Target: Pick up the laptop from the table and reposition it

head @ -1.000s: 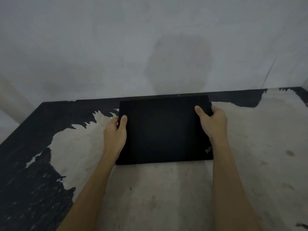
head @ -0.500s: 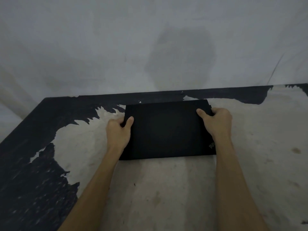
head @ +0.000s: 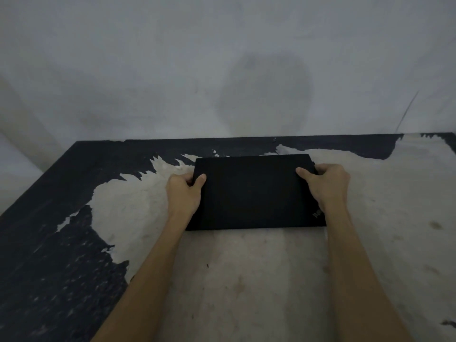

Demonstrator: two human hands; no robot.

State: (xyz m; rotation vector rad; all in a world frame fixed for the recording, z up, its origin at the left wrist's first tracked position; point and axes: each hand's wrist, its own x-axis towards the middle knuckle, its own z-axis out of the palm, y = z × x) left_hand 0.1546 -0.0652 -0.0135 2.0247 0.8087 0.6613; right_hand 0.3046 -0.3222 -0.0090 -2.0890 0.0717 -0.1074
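Observation:
A closed black laptop [head: 254,191] lies flat near the far middle of the worn table [head: 246,280], with a small logo at its near right corner. My left hand [head: 183,193] grips its left edge, thumb on the lid and fingers curled under. On the right edge sits my right hand [head: 325,185], thumb on top, fingers wrapped around the far right corner. Whether the laptop rests on the table or hovers just above it, I cannot tell.
The table has peeling black paint along its left side [head: 49,243] and back edge [head: 246,144], bare pale surface elsewhere. A grey wall [head: 222,70] rises straight behind the table's back edge.
The laptop, held in both hands, has shifted away from me toward the back of the table. Both grips look the same.

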